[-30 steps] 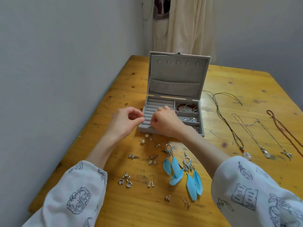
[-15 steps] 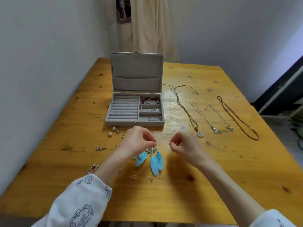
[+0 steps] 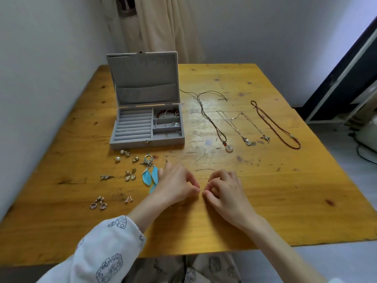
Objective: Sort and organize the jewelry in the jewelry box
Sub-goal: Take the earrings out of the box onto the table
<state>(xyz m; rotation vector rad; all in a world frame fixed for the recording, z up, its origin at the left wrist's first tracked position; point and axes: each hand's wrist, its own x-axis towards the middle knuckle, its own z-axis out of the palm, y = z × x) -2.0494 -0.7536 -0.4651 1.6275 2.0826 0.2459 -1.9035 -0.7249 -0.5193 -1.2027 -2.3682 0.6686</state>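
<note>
We see both hands over the near middle of the counter point(image 3: 265, 201), fingertips almost meeting. The left hand point(image 3: 176, 185) is curled, thumb and forefinger pinched together; the right hand point(image 3: 223, 189) is curled the same way. Between the two pinches a tiny metal stud point(image 3: 201, 190) shows, too small for us to tell which hand actually has it, or whether both do.

The box point(image 3: 146, 127) stands open toward the far left of the counter, lid upright. Its left half is ring rolls; the right compartments hold a red bracelet point(image 3: 166, 113), thin hoops and a few small pieces.

Just in front of the box, along the left side, loose earrings lie scattered: pearls point(image 3: 120, 156), a feather earring point(image 3: 152, 176) partly behind the left hand, a gold pair point(image 3: 130, 174), a pink pair point(image 3: 99, 203) and small studs point(image 3: 129, 199) nearer the front edge.

To the right of the box, four necklaces are laid out side by side, apart from one another: a cord pendant point(image 3: 229, 148), two silver chains point(image 3: 247, 140), and a red bead strand point(image 3: 275, 125) nearest the right edge.
</note>
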